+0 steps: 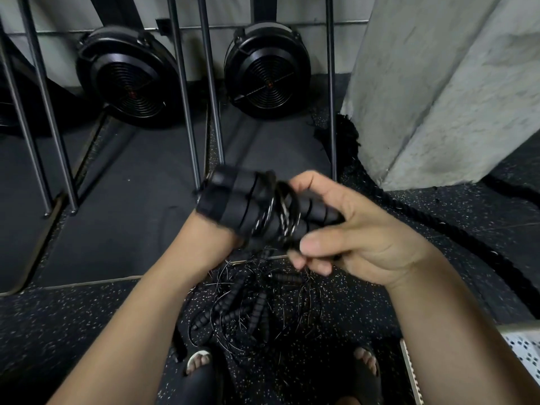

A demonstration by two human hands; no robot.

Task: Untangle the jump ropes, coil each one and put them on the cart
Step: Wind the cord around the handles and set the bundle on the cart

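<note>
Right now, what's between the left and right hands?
In the head view, a jump rope bundle: black handles with thin cable wound round them. The left hand grips one end, the right hand the other.

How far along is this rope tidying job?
Done: nothing yet, as no coiled rope lies set aside anywhere in view. In hand: one rope, its cord wound round the handles, is held by the left hand while the right hand pinches near its end. Left: the tangled pile on the floor still needs sorting, coiling and putting away.
</note>
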